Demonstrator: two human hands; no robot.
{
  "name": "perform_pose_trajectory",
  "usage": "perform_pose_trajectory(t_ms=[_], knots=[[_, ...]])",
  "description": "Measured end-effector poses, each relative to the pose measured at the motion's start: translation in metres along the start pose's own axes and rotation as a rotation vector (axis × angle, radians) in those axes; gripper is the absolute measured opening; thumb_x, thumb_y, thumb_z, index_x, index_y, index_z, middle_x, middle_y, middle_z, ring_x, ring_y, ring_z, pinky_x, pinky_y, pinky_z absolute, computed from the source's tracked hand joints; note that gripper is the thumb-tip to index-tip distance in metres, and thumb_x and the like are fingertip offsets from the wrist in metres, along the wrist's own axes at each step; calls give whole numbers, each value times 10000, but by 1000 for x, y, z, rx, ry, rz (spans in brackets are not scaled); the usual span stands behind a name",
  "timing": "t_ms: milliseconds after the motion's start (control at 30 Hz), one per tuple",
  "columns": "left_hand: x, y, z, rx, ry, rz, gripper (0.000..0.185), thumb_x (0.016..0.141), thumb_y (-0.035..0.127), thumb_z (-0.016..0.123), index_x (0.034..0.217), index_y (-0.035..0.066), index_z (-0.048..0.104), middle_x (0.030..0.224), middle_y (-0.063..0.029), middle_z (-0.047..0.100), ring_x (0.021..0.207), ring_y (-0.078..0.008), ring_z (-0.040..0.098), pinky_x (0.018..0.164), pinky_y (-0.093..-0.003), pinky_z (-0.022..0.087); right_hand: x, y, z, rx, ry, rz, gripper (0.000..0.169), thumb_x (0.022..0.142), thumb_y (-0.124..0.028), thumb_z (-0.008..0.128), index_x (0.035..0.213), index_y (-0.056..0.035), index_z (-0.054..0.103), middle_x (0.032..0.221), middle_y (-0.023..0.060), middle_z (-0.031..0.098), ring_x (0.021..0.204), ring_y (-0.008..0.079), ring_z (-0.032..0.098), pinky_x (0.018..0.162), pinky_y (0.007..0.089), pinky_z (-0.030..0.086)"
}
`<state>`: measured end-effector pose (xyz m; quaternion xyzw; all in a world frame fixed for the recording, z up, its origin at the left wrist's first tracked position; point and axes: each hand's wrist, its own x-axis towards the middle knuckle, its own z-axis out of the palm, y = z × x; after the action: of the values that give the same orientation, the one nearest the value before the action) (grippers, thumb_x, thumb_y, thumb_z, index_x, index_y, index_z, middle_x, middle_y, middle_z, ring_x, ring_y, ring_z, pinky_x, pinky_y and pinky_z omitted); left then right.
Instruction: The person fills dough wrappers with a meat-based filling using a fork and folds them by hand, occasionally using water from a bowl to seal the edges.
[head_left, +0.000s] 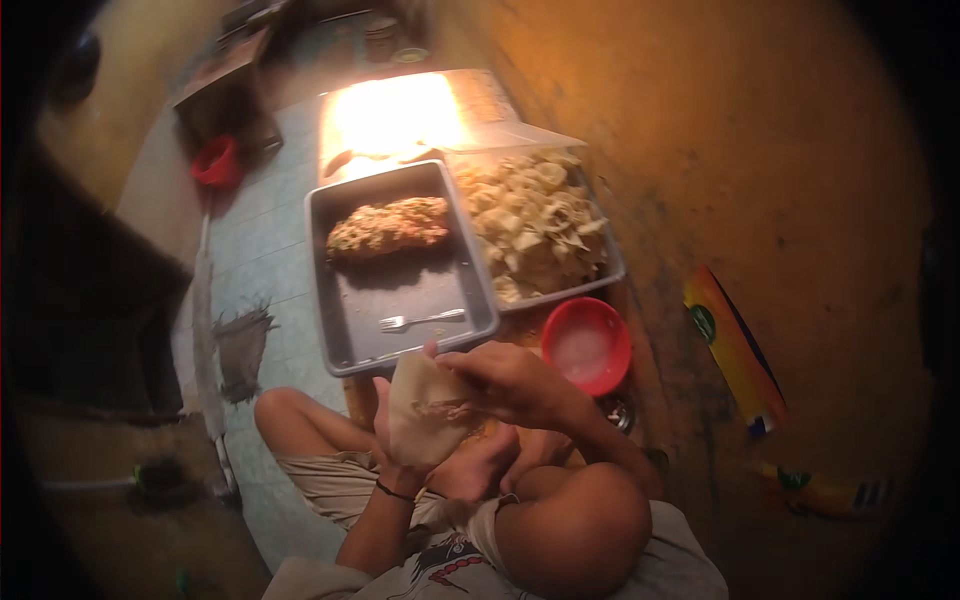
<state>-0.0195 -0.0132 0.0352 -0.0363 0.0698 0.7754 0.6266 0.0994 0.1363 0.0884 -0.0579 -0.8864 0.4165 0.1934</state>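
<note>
A thin, pale dough wrapper (422, 412) lies across my left hand (382, 420), whose palm is mostly hidden beneath it. A small streak of filling shows on the wrapper. The fingers of my right hand (521, 384) pinch the wrapper's upper right edge. Just beyond my hands stands a grey plastic tray (360, 289) with a mound of minced filling (390, 227) at its far end. A metal fork (422, 320) rests on the tray's floor near me. To the right of my right hand is a red bowl (586, 346) of cloudy liquid.
A second container (559, 294) heaped with folded dumplings (532, 225) sits right of the tray. Bright light glares behind both. Close to my right arm is a small metal dish (619, 415). A ragged cloth (244, 352) and red container (218, 163) are at left, on the tiled floor (259, 262).
</note>
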Motion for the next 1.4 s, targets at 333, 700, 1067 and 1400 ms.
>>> perform_pose_trajectory(t_ms=[333, 700, 1067, 1400], knots=[[9, -31, -166, 83, -75, -409, 495, 983, 375, 450, 1340, 32, 456, 1329, -92, 493, 1238, -236, 481, 1100, -385, 365, -62, -43, -23, -16, 545, 328, 150, 893, -176, 640, 958, -42, 661, 806, 167, 686, 744, 343, 690, 689, 407, 537], [1, -21, -71, 182, 273, -466, 597, 994, 443, 408, 1468, 86, 350, 1471, -137, 405, 1214, -323, 481, 1090, -461, 340, -90, 7, 7, -45, 542, 530, 366, 851, -292, 699, 1109, -43, 626, 823, 127, 689, 767, 329, 668, 743, 425, 508], [-24, -31, -46, 591, 380, -25, 548, 998, 352, 440, 1506, 206, 295, 1407, -173, 448, 1197, -323, 514, 776, -507, 479, -131, 113, 10, -537, 710, 689, 456, 848, -436, 656, 1101, -58, 629, 1180, 181, 567, 1231, 356, 456, 1040, 621, 280], [-14, -69, -44, -256, 281, -337, 791, 867, 787, 356, 1519, 360, 224, 1484, -277, 346, 1224, -513, 480, 1050, -668, 330, -185, 139, 31, -794, 438, 892, 548, 910, -526, 535, 1206, -84, 666, 1466, 256, 401, 1421, 397, 259, 1149, 621, 61]])
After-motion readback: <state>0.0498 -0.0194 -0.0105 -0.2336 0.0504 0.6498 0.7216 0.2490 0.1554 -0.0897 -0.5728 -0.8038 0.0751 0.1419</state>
